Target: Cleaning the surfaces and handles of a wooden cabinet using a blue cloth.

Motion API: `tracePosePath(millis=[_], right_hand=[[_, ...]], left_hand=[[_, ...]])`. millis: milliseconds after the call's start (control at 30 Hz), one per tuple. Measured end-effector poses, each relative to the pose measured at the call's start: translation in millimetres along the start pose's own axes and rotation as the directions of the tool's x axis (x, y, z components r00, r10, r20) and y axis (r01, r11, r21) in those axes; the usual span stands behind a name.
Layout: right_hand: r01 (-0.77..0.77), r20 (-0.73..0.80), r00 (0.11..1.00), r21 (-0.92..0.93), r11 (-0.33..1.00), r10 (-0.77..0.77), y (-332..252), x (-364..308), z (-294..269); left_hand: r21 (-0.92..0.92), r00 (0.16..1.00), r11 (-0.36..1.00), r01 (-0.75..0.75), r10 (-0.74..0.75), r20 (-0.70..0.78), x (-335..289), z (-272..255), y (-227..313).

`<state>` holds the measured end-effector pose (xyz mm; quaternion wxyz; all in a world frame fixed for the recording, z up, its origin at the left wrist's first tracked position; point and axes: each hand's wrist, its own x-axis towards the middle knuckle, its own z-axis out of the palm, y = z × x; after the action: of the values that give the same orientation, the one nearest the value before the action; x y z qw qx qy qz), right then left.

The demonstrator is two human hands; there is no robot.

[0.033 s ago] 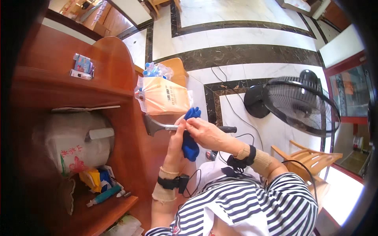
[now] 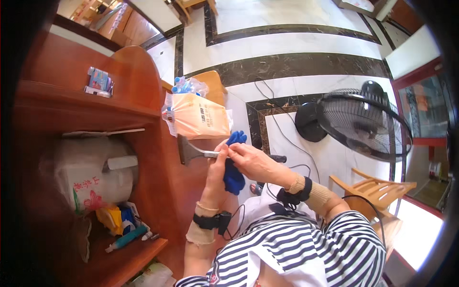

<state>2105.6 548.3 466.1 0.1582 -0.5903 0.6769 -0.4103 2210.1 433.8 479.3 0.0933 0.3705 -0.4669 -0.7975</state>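
A scraper-like tool point(image 2: 192, 151) with a wide, flared grey blade lies crosswise in front of me, blade to the left. Its black handle end point(image 2: 278, 158) sticks out past my right wrist. A blue cloth point(image 2: 234, 178) with finger-like folds at its top is bunched around the shaft and hangs below it. My left hand point(image 2: 215, 167) is closed on the shaft and cloth from below, thumb on the metal part. From the right, my right hand point(image 2: 253, 162) pinches the cloth against the shaft, its fingertips touching the left hand. Some fingers are hidden behind the cloth.
Beyond the hands, an orange package point(image 2: 201, 115) and clear plastic bottles point(image 2: 184, 86) rest on a wooden chair point(image 2: 213, 82). Left is a reddish wooden cabinet point(image 2: 138, 95) holding a white bag point(image 2: 91, 177). A black fan point(image 2: 361, 124) and a wooden chair point(image 2: 373, 189) stand right.
The tool's blade has turned slightly, so its edge shows more. My hands and the blue cloth have shifted a little to the right.
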Motion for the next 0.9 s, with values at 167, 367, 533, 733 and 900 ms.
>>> tracePosePath(millis=[167,367,533,733,900], right_hand=[[-0.185,-0.282,0.95,-0.152,0.971,0.137,-12.4,-66.5,-24.7],[-0.509,-0.856,0.5,-0.163,0.845,0.136,-33.4,-184.7,-143.2],[-0.569,-0.988,-0.087,0.154,0.808,0.126,0.5,-317.3,-179.0],[-0.585,-0.898,-0.307,0.44,0.681,0.316,74.2,-401.7,-169.4],[-0.603,-0.871,-0.305,0.49,0.63,0.385,115.6,-438.9,-205.1]], left_hand=[[0.228,0.99,0.964,-0.134,0.12,0.076,5.4,5.3,-43.4],[0.282,0.954,0.933,-0.225,0.152,0.259,-2.6,48.8,-67.9],[0.399,0.897,0.877,-0.269,0.077,0.435,0.6,71.6,-93.1],[0.385,0.819,0.788,-0.481,0.246,0.518,15.0,117.5,-57.3],[0.394,0.707,0.701,-0.595,0.222,0.671,70.0,174.5,-7.3]])
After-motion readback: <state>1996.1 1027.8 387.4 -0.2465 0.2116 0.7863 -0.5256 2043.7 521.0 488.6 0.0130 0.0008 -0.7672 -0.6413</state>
